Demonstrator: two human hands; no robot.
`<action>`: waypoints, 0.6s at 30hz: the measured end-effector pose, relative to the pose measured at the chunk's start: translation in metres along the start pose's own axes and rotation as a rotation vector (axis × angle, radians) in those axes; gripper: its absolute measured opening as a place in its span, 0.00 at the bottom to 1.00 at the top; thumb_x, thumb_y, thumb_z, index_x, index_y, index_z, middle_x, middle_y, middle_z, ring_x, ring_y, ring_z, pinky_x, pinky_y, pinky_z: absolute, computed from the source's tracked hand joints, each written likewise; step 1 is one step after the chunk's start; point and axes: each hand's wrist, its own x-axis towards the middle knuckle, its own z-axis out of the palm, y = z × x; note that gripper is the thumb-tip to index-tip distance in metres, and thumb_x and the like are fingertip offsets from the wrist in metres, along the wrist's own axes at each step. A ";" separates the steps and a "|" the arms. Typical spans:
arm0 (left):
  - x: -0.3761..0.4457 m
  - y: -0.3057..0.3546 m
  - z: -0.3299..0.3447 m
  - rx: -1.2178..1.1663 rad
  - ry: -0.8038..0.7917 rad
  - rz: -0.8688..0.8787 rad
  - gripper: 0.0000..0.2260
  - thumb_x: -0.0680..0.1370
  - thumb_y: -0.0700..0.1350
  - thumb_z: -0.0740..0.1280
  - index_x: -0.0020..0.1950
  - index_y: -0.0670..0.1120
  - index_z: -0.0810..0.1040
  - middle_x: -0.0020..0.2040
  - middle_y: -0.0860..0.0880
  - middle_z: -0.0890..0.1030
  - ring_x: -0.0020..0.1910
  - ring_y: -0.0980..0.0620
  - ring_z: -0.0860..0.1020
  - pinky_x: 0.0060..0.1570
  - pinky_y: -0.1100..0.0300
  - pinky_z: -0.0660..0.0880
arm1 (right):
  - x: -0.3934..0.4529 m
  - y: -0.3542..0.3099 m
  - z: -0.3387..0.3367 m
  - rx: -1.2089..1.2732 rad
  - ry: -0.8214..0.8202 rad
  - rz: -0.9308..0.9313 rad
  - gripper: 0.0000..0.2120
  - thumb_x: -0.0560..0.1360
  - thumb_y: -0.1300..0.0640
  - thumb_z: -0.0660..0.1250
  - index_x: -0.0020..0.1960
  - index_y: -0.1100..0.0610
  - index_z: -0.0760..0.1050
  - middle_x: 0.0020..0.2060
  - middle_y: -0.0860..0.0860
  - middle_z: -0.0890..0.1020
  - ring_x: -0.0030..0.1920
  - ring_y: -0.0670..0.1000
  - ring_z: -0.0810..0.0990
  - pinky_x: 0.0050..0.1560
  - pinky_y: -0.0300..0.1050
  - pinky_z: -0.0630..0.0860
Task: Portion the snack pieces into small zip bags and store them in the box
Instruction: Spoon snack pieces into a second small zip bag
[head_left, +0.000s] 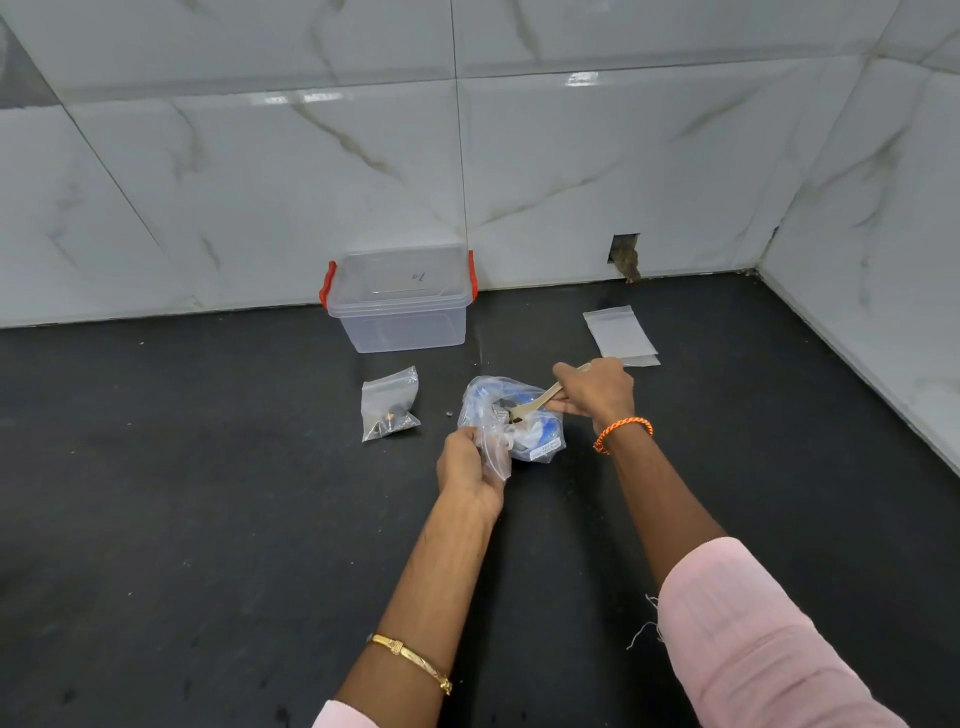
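Mid-portioning: left hand (467, 462) pinches a small zip bag (493, 441) open over the blue snack pack (537, 431). Right hand (597, 395) is closed on a wooden spoon (540, 400), tip w/ dark pieces at the bag mouth. One filled bag (389, 405) lies nearby; box (400, 301) lidded by the wall, spare bags (621, 335) beyond. Next, I reckon: tip the spoon in w/o spilling, then zip.

- A small white label (545, 450) sits on the lower right side of the clear plastic bag (511, 415) held in front of the storage box (400, 304); it carries dark print, too small and blurred to read.
- A faint handwritten mark (418, 277) shows on the box's clear lid; it cannot be made out.
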 end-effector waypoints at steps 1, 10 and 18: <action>0.001 0.001 0.000 -0.012 -0.006 0.000 0.10 0.76 0.33 0.55 0.38 0.41 0.71 0.33 0.46 0.71 0.28 0.53 0.69 0.18 0.70 0.68 | 0.001 0.001 0.000 -0.030 -0.013 -0.008 0.09 0.69 0.56 0.69 0.37 0.62 0.74 0.41 0.59 0.83 0.42 0.56 0.84 0.45 0.53 0.83; -0.004 0.002 0.000 0.016 0.025 0.044 0.09 0.77 0.34 0.58 0.39 0.42 0.73 0.33 0.46 0.72 0.30 0.53 0.70 0.28 0.62 0.68 | -0.005 -0.011 -0.012 0.097 -0.008 0.020 0.04 0.74 0.61 0.67 0.43 0.62 0.75 0.39 0.58 0.83 0.34 0.50 0.84 0.35 0.38 0.81; -0.007 0.019 -0.003 0.027 0.112 0.225 0.10 0.75 0.34 0.64 0.55 0.40 0.75 0.38 0.45 0.77 0.31 0.51 0.76 0.33 0.56 0.75 | -0.014 -0.023 -0.021 0.259 -0.021 0.054 0.04 0.74 0.63 0.67 0.41 0.63 0.75 0.41 0.60 0.83 0.36 0.52 0.84 0.29 0.36 0.80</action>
